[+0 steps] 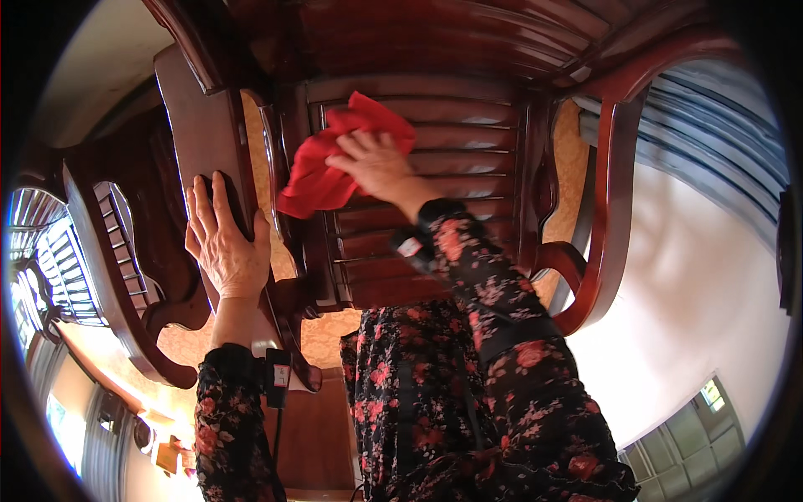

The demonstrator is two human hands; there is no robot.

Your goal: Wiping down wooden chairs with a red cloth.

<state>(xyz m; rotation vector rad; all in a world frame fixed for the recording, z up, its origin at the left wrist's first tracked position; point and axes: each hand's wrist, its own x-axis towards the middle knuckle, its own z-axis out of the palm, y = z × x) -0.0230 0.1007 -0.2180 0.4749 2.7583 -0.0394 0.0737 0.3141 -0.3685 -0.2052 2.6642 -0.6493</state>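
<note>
A dark red-brown lacquered wooden armchair fills the middle of the view, its slatted seat [464, 185] facing up at me. My right hand [374, 164] lies over a crumpled red cloth [317, 169], pressing it against the left part of the slats. Part of the cloth hangs over the seat's left edge. On the chair's broad left armrest [204, 125] rests my left hand [229, 248], palm down and holding nothing. Its fingers point away from me, with the thumb spread along the armrest's inner edge.
The chair's curved right armrest [618, 207] stands beside a pale wall [684, 270]. Grey-blue curtain folds [696, 132] hang at the upper right. Another wooden seat [119, 238] adjoins on the left. Behind me is a brown wooden surface [313, 433]. Patterned orange floor [326, 336] shows between the furniture.
</note>
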